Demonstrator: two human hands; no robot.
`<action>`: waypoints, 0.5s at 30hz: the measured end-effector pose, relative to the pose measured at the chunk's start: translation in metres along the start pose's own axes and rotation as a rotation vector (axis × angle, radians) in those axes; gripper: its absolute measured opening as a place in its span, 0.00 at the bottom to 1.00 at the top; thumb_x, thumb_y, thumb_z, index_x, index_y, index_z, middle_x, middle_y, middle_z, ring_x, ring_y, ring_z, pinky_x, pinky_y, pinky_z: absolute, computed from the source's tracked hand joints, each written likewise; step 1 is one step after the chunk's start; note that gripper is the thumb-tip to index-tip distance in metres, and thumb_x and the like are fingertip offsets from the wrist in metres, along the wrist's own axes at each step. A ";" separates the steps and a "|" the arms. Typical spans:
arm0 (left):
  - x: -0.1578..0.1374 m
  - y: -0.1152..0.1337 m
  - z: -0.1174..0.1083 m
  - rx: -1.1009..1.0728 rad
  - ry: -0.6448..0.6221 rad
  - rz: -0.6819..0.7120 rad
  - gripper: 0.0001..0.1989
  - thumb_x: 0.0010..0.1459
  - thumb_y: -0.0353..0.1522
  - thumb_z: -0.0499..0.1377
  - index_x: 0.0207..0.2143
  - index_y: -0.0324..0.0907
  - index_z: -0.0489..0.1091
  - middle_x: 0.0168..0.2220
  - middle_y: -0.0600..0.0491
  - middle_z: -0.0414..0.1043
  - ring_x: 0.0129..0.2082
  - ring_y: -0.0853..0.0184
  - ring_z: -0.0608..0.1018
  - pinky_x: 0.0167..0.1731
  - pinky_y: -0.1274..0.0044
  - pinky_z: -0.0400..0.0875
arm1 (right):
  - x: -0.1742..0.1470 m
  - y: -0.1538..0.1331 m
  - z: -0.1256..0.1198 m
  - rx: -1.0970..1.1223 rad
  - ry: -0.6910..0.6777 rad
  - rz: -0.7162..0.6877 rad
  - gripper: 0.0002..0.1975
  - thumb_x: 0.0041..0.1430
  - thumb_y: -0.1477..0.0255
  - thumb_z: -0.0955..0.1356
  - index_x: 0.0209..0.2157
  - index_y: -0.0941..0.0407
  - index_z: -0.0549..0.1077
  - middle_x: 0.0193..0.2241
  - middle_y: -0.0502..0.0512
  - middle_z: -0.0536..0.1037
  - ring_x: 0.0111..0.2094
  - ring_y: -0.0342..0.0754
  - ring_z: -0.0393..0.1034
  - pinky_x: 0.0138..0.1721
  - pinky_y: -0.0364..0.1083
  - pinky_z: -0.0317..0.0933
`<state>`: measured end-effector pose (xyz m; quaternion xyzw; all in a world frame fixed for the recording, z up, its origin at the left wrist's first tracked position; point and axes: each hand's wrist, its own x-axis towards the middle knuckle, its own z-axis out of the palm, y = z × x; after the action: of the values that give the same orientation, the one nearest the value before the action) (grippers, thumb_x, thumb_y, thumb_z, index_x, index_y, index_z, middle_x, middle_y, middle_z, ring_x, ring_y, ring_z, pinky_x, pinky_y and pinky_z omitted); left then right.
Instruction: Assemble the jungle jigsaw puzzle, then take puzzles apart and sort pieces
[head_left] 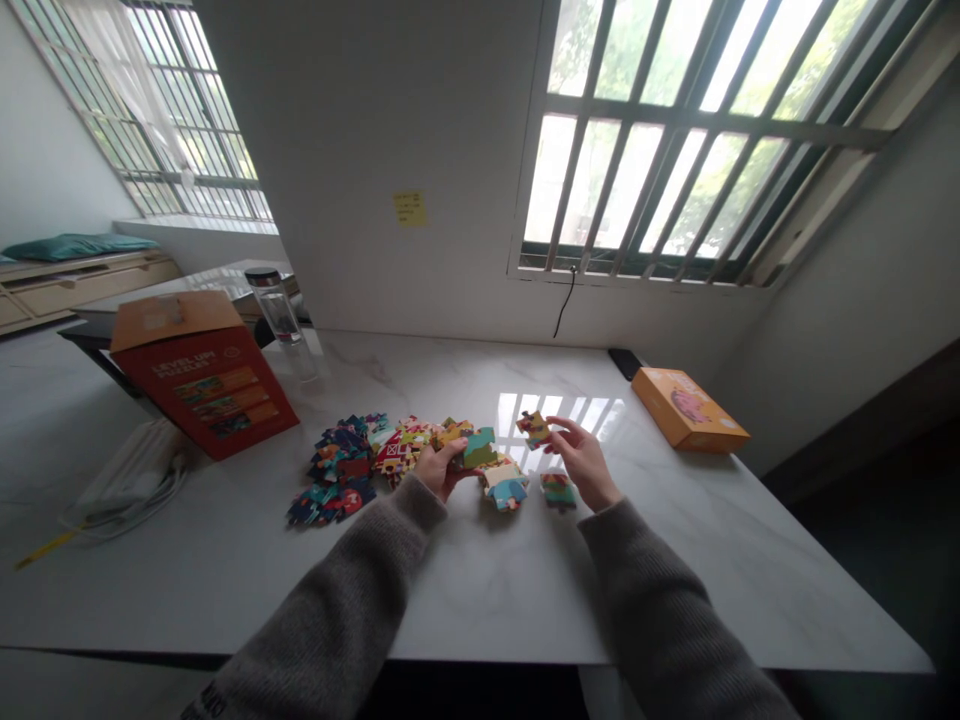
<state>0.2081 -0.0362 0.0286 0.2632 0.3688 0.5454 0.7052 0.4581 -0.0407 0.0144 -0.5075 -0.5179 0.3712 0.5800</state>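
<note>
My left hand [441, 468] is closed on green and yellow puzzle pieces [478, 449], held just above the table. A yellow and brown puzzle piece [533, 428] is pinched between the fingertips of my right hand [583, 462]. Below and between the hands lies a small stack of puzzle pieces [506, 487], cream and blue on top. One more green and red piece [558, 491] rests on the table under my right hand. Left of my left hand spreads a heap of red and yellow pieces [397, 450], adjoining a dark blue heap [341, 465].
A red puzzle box [217, 390] with raised flaps stands at the left, near a glass bottle [276, 308]. A power strip with cable [135, 475] lies at the far left. To the right is an orange box [686, 410] beside a black object [623, 363]. The white table [480, 590] meets the wall behind.
</note>
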 end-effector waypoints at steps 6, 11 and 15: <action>-0.002 0.001 0.002 -0.008 -0.005 0.016 0.08 0.49 0.25 0.64 0.34 0.33 0.72 0.28 0.46 0.79 0.28 0.57 0.83 0.18 0.73 0.80 | 0.024 0.033 -0.073 -0.620 0.238 0.045 0.18 0.59 0.68 0.63 0.46 0.59 0.78 0.33 0.58 0.80 0.34 0.52 0.73 0.38 0.50 0.63; -0.002 -0.001 0.001 -0.014 -0.021 0.015 0.09 0.49 0.26 0.64 0.35 0.33 0.72 0.27 0.47 0.78 0.27 0.58 0.83 0.18 0.74 0.80 | 0.026 0.039 -0.091 -1.036 0.234 0.194 0.17 0.60 0.70 0.62 0.45 0.55 0.79 0.38 0.62 0.79 0.45 0.59 0.71 0.49 0.56 0.58; -0.001 -0.002 0.000 -0.009 -0.010 0.013 0.09 0.49 0.26 0.65 0.35 0.33 0.72 0.26 0.48 0.78 0.27 0.59 0.83 0.20 0.74 0.80 | 0.018 0.029 -0.087 -1.243 0.236 0.123 0.18 0.60 0.66 0.64 0.48 0.55 0.77 0.42 0.66 0.75 0.48 0.61 0.67 0.48 0.57 0.58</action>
<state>0.2093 -0.0372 0.0276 0.2648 0.3611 0.5503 0.7047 0.5489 -0.0354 -0.0056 -0.8158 -0.5392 -0.0246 0.2078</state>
